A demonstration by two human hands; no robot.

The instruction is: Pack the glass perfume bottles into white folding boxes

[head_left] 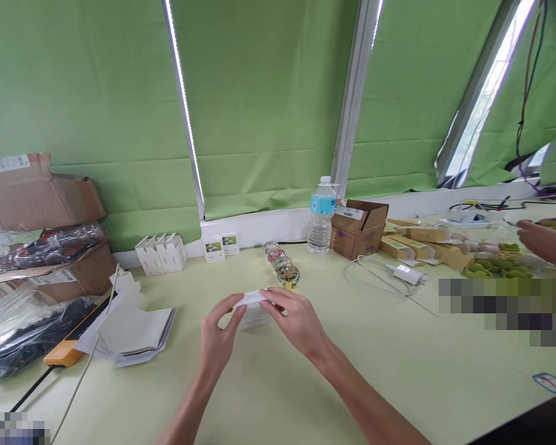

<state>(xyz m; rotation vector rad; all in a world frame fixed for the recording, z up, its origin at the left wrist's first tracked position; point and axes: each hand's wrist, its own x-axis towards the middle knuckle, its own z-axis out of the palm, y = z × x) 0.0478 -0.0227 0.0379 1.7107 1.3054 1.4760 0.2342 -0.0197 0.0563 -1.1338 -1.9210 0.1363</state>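
Observation:
A small white box (254, 317) with printed text is held upright just above the table, between both hands. My left hand (219, 334) pinches its left top edge with thumb and fingers. On the right side, my right hand (296, 318) grips the box near its top with thumb and fingertips. Behind the hands, a row of shiny round metallic items (282, 262) lies on the table. Two small white boxes with green pictures (221, 247) stand against the wall, and several plain white boxes (160, 254) stand upright to their left.
At the left are white sheets (139, 334), an orange-ended power strip (63, 352), plastic bags and cardboard boxes (41, 198). A water bottle (321, 222), a brown carton (358, 228) and a white charger (406, 274) are behind right. Another person's hand (547, 244) is far right.

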